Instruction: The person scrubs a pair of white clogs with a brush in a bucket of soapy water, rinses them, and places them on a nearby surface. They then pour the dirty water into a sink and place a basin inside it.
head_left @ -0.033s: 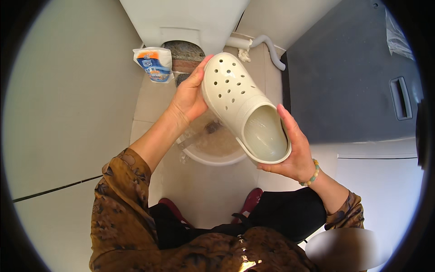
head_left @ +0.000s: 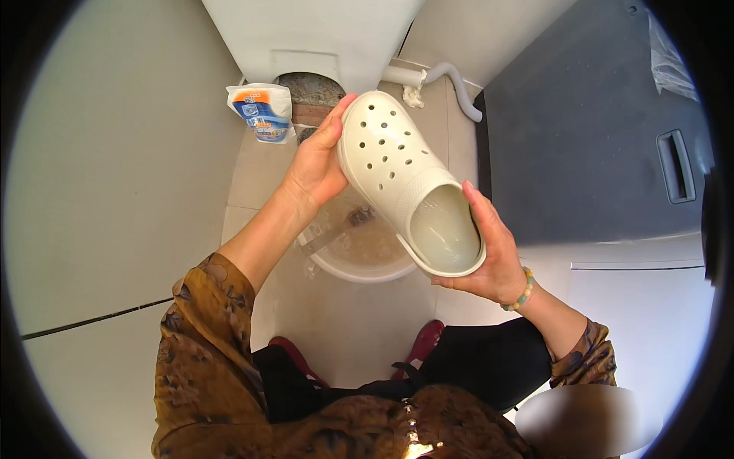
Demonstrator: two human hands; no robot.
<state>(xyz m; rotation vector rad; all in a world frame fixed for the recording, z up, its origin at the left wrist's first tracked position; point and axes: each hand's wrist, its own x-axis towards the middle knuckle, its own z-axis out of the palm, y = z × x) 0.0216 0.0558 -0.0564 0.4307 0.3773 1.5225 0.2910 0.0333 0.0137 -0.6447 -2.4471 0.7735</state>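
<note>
A cream-white clog (head_left: 394, 157) with rows of round holes is held up between my hands, toe toward the far left and heel toward the near right. Its foot opening faces up, and the inside looks shiny and wet. My left hand (head_left: 315, 162) grips the side of the toe, the fingers partly hidden beneath. Around the heel, my right hand (head_left: 493, 249) is closed, thumb along the outer rim. Below the clog stands a round white basin (head_left: 365, 275) holding cloudy water. A flat strip (head_left: 325, 239) and a dark patch show in it, their kind unclear.
A white, orange and blue pouch (head_left: 262, 113) stands at the far left, beside a white appliance (head_left: 306, 27). Behind the basin, a grey hose (head_left: 459, 88) bends along the wall. A dark grey panel with a handle (head_left: 676, 166) fills the right.
</note>
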